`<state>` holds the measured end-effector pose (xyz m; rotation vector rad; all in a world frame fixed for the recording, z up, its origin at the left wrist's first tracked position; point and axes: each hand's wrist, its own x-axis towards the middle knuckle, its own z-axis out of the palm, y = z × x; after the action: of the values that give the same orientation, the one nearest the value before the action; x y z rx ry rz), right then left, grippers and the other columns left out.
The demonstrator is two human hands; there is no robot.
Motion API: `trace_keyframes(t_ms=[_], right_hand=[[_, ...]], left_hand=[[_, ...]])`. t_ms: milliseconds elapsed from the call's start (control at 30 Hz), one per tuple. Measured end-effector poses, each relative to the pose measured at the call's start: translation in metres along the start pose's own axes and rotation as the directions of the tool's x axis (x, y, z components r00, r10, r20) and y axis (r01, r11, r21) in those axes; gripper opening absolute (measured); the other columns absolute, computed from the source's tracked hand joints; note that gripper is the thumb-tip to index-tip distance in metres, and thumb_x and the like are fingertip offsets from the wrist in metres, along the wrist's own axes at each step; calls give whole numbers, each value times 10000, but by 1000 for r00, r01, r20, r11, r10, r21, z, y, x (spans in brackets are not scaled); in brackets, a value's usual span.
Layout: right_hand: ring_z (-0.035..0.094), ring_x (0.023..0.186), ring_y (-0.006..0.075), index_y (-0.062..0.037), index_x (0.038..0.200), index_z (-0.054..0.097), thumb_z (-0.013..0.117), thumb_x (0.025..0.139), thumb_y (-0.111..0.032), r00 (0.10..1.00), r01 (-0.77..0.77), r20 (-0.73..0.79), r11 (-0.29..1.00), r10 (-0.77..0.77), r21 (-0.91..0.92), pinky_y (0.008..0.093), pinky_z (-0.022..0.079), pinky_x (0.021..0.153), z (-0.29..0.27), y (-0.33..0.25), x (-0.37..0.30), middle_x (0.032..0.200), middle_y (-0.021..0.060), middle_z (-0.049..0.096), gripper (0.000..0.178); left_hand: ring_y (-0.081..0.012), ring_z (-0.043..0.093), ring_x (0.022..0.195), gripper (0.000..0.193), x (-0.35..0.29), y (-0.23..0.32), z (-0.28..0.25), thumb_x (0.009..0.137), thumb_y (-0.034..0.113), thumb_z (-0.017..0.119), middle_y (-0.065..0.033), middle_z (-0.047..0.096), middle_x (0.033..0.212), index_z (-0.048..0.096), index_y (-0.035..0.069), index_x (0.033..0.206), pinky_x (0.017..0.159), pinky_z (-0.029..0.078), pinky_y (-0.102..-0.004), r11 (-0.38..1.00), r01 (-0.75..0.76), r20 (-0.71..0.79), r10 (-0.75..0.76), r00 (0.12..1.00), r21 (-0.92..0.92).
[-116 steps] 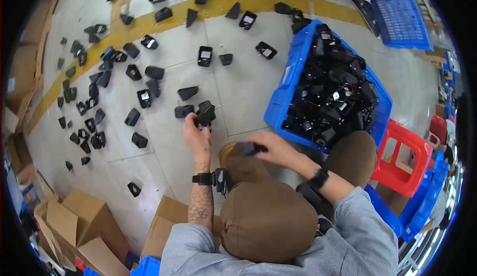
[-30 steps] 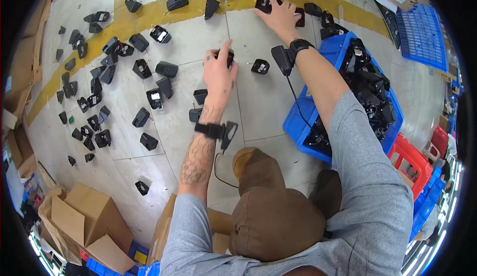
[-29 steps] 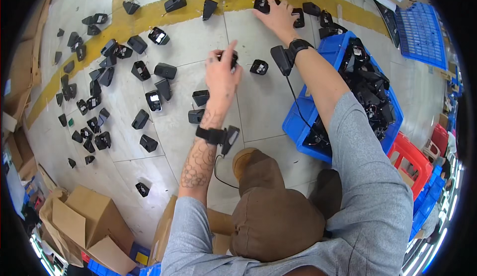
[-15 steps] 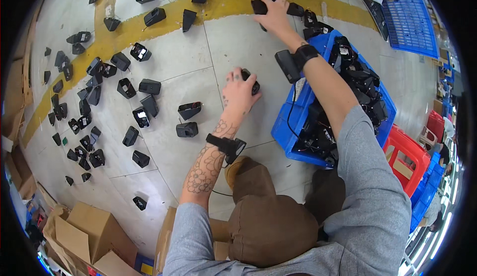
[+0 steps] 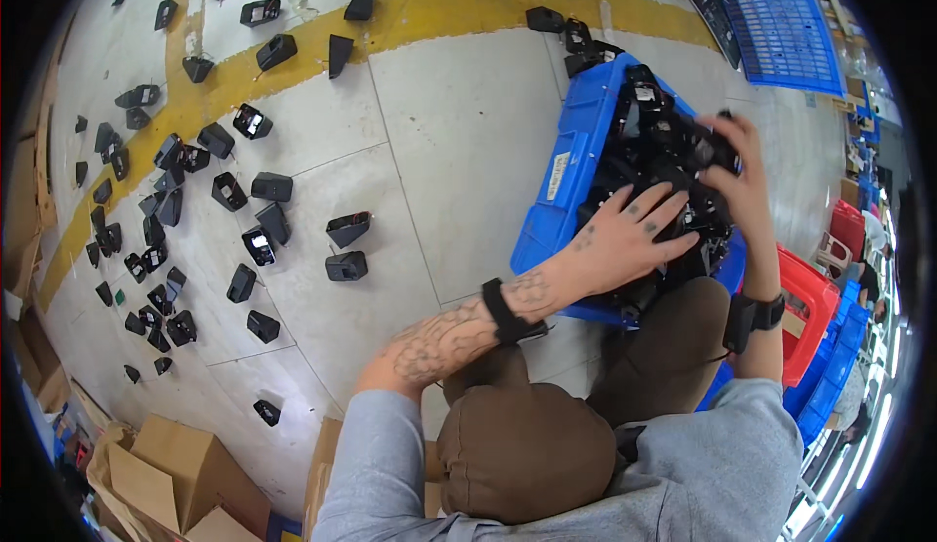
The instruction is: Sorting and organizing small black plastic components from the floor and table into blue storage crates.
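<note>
A blue crate (image 5: 552,166) filled with black plastic housings (image 5: 649,137) stands in front of my knees. Over the near part of its pile lies my left hand (image 5: 630,235), fingers spread, palm down and with nothing visible in it; what is under the palm is hidden. At the crate's right side, my right hand (image 5: 742,176) has its thumb and fingers curled about a black housing (image 5: 714,144), partly hidden among the others. Small wedge-shaped black housings (image 5: 271,186), some with an open face showing pale parts inside, are scattered on the floor to the left.
Several more housings (image 5: 576,40) lie beyond the crate's far corner. A red plastic stool (image 5: 808,298) and blue crates (image 5: 830,366) stand at the right. An upright blue mesh crate (image 5: 786,30) is at the far right. Opened cardboard boxes (image 5: 181,464) sit at the lower left.
Both hands have moved right to the crate from the floor, where each held a black housing. My left hand is now spread over the pile, and the two floor spots no longer hold those housings.
</note>
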<state>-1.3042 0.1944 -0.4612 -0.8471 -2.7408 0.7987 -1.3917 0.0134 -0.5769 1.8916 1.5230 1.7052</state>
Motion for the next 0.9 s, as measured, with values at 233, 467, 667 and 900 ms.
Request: trace_keyframes(t_ms=[233,467,667,900], right_hand=[[437,1262,377,-163,1402,433,618,683,-55,908,-188,318,944,272,-270,403,344,1067,-19,25,-38,1332,221,461,750],[495,1234,352,-17,1392,398,640,811,-433,988,66,155,852,18,-520,396,388,1026,46,39,154,1303,244,528,755],[417,1291,378,-25,1421,344,548,813,-584,826,-355,107,658,553,-664,440,353,1050,179,110,229,1396,265,407,851],[370,1278,483,-15,1463,223,488,779,-705,659,-745,-373,634,653,-206,530,286,1072,242,109,216,1406,303,354,1007]], left_hand=[[-365,144,1432,721,12,-13,12,795,392,671,-167,211,1528,374,248,1437,1117,117,-610,979,178,174,-160,972,-96],[-399,214,1403,661,-15,-21,-17,873,305,581,-223,266,1497,338,72,1442,1122,140,-568,942,335,-34,-336,941,-27],[-411,224,1394,675,-65,-15,14,930,243,505,-264,249,1487,189,-11,1469,1127,162,-529,715,618,-114,-679,725,-326],[-429,289,1343,579,-70,-14,14,947,235,464,-278,293,1449,289,-31,1431,1119,216,-487,722,644,-45,-674,737,-254]])
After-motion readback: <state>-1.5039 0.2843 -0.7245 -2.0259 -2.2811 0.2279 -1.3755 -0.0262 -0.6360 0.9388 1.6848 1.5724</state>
